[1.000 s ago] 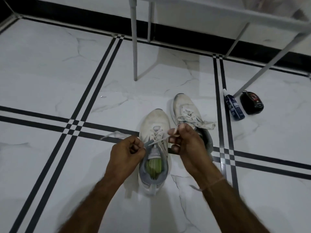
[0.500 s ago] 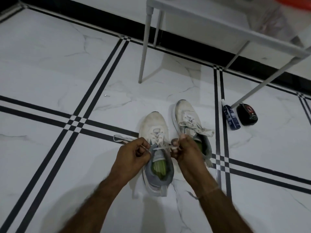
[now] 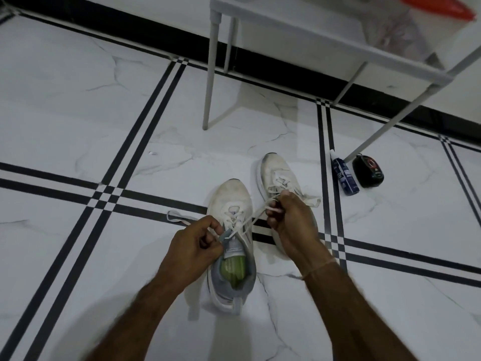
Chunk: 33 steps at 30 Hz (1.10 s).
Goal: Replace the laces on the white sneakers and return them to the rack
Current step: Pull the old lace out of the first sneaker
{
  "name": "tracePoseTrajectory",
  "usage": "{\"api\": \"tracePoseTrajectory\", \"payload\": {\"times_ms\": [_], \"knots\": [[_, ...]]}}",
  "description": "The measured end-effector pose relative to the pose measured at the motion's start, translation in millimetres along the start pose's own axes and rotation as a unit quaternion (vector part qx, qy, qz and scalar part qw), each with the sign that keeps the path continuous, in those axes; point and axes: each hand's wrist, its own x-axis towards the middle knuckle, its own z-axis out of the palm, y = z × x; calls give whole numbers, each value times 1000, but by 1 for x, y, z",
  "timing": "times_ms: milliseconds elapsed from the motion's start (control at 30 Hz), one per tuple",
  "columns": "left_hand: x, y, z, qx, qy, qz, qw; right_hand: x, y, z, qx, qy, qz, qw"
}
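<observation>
1. Right up close, two bare arms reach in from the bottom, and a thin thread (image 3: pixel 317 268) goes round the right wrist.
2. The left hand (image 3: pixel 194 246) is beside the open top of the near sneaker (image 3: pixel 231 194). Its fingers (image 3: pixel 210 225) are curled in and pinch one end of the white lace (image 3: pixel 253 220).
3. The near sneaker sits on the floor (image 3: pixel 78 113) with its toe pointing away. It is white with a grey heel part, and it is green inside (image 3: pixel 233 269).
4. The right hand (image 3: pixel 291 217) is a bit farther away. Its fingers (image 3: pixel 273 212) are curled tight round the other end of the lace, which runs straight from the shoe to the hand.
5. A loose bit of lace (image 3: pixel 177 217) lies on the floor to the left.
6. The second white sneaker (image 3: pixel 273 168) stands just beside the first, partly under the right hand. It has laces in it.
7. Farther right, a blue bottle (image 3: pixel 345 175) lies next to a small black thing (image 3: pixel 368 170).
8. Behind them stands the grey rack (image 3: pixel 210 74). Something orange-red (image 3: pixel 437 6) is on it, too blurry to name.
</observation>
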Motion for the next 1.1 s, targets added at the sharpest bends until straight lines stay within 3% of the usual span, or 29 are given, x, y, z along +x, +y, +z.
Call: {"api": "tracePoseTrajectory", "payload": {"times_ms": [133, 267, 333, 400, 433, 500, 533, 567, 600, 633, 700, 733, 767, 800, 867, 900, 933, 1000, 1067, 1100], "knots": [[-1, 2, 5, 6, 5, -10, 1000, 2, 7, 5, 130, 13, -3, 991], [-4, 1, 8, -12, 13, -13, 1000, -9, 25, 1, -1, -61, 17, 998], [-3, 0, 7, -10, 11, -15, 1000, -15, 27, -1, 16, -104, 42, 994], [-1, 0, 7, -4, 10, -17, 1000, -17, 26, -6, -51, -149, -11, 987], [0, 0, 7, -2, 11, -18, 1000, -18, 23, -7, -152, -172, -75, 970], [0, 1, 6, -4, 9, -20, 1000, -17, 23, -10, -400, -222, -191, 868], [-1, 1, 5, -7, 6, -20, 1000, -17, 25, -9, -508, -241, -204, 801], [-1, 1, 5, -10, 3, -20, 1000, -18, 28, -9, -568, -247, -202, 759], [-1, 1, 4, -11, 0, -18, 1000, -22, 29, -6, -576, -246, -199, 754], [-1, 1, 4, -8, -1, -15, 1000, -24, 26, -4, -523, -231, -184, 799], [-1, 2, 2, 7, -3, -6, 1000, -24, 13, 1, -305, -158, -112, 933], [0, 3, 2, 14, -5, -2, 1000, -22, 6, 0, -236, -124, -105, 958], [0, 3, 2, 20, -7, -1, 1000, -17, 0, -2, -254, -107, -132, 952], [0, 2, 1, 26, -9, 2, 1000, -11, -4, -6, -341, -106, -180, 917], [0, 2, 1, 45, -10, 20, 999, 1, -1, -15, -596, -89, -271, 750], [0, 1, 2, 55, -9, 32, 998, 1, 3, -16, -658, -60, -301, 688], [0, 0, 4, 61, -5, 46, 997, -4, 5, -15, -670, -23, -329, 665], [3, -1, 8, 62, 11, 71, 995, -14, 11, -18, -609, -17, -360, 707], [8, -2, 10, 62, 28, 92, 993, -25, 22, -22, -574, -113, -280, 761], [10, -3, 10, 69, 31, 96, 993, -29, 29, -24, -574, -156, -243, 766]]}}
